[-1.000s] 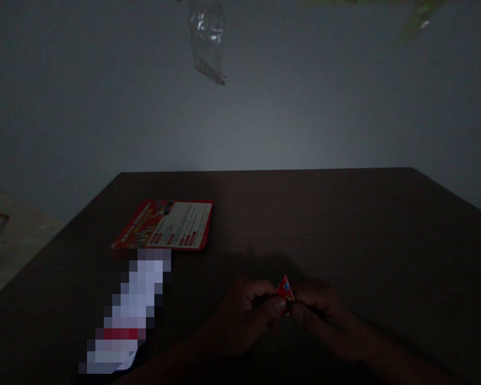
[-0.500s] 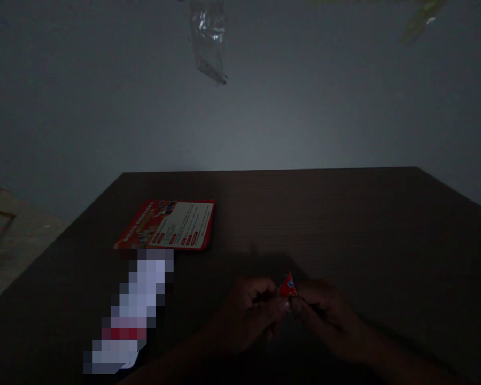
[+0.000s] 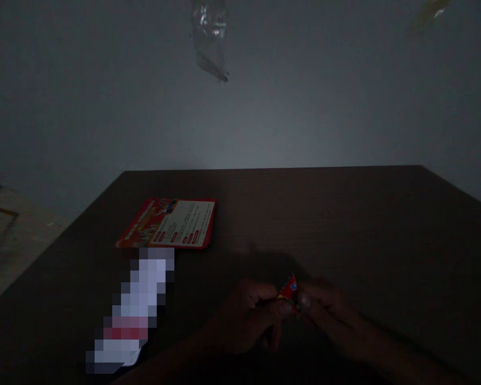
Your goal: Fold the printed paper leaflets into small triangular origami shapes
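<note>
A small red piece of folded printed paper [image 3: 289, 288], with a blue mark and a bit of yellow, shows as a pointed triangle between my hands. My left hand [image 3: 256, 315] pinches its left side with thumb and forefinger, the other fingers curled beneath. From the right, my right hand [image 3: 326, 307] grips the opposite side, its thumb pressed on the paper. Both hands are just above the dark table, near its front. The lower part of the paper is covered by the fingers, and dim light hides finer detail.
Red and white printed leaflets [image 3: 184, 224] lie in a stack on the left of the dark brown table [image 3: 324, 214]. Nearer me is a bright, blurred-out phone-like object [image 3: 140, 305]. A clear plastic bag [image 3: 211, 40] hangs on the grey wall [image 3: 304, 96] behind.
My right thumb has shifted up and slightly right along the paper. The folded paper has tilted a little, and more of its lower red side shows between the thumbs.
</note>
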A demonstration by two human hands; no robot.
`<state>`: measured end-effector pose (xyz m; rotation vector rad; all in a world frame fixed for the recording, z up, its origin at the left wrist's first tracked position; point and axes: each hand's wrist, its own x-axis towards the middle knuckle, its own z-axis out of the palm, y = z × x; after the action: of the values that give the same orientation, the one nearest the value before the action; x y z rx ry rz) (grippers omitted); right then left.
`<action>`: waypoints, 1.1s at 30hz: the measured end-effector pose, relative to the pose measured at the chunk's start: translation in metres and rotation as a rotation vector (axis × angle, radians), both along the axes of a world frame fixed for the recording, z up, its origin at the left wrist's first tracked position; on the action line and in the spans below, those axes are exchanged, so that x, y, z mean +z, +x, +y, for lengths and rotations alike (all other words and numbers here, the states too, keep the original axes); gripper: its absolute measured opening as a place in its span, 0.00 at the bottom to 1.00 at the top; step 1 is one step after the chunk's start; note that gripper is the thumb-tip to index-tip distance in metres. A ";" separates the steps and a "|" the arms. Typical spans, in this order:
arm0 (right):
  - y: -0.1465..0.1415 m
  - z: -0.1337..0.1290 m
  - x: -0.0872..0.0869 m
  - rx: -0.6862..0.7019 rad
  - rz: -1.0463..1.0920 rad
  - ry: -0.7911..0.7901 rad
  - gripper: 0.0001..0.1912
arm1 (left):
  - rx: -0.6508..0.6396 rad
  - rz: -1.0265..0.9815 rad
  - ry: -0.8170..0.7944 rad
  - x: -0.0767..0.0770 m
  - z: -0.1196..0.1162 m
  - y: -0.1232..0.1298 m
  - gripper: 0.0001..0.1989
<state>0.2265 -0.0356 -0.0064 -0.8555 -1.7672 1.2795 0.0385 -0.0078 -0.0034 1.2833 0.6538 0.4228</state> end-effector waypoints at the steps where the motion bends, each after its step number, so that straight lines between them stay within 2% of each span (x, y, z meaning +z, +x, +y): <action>1: 0.000 0.000 0.000 0.001 0.000 -0.012 0.19 | -0.014 -0.012 -0.012 0.000 0.000 0.000 0.23; 8: 0.005 0.000 -0.001 -0.053 -0.041 -0.054 0.21 | -0.099 0.030 -0.055 0.004 0.000 0.000 0.23; 14: 0.001 0.002 0.004 -0.114 -0.137 0.069 0.21 | -0.124 0.031 -0.074 0.002 -0.002 0.000 0.23; 17: 0.002 0.000 0.004 -0.142 -0.129 0.048 0.21 | -0.111 0.028 -0.058 0.002 -0.003 0.001 0.22; 21: 0.004 -0.003 -0.005 -0.268 -0.078 0.002 0.22 | 0.062 -0.016 0.122 0.005 -0.006 0.001 0.14; 24: 0.004 -0.001 -0.011 -0.313 -0.057 -0.066 0.21 | 0.133 -0.046 0.279 0.004 -0.008 0.002 0.17; 30: 0.004 -0.001 -0.013 -0.297 0.004 -0.196 0.21 | 0.233 0.069 0.509 0.001 -0.007 0.002 0.14; 33: 0.005 -0.002 -0.012 -0.285 0.020 -0.202 0.20 | 0.263 0.076 0.580 -0.001 -0.007 0.001 0.14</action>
<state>0.2313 -0.0373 -0.0181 -1.1588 -1.4542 1.2828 0.0398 -0.0143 -0.0047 1.7734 0.8010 0.8247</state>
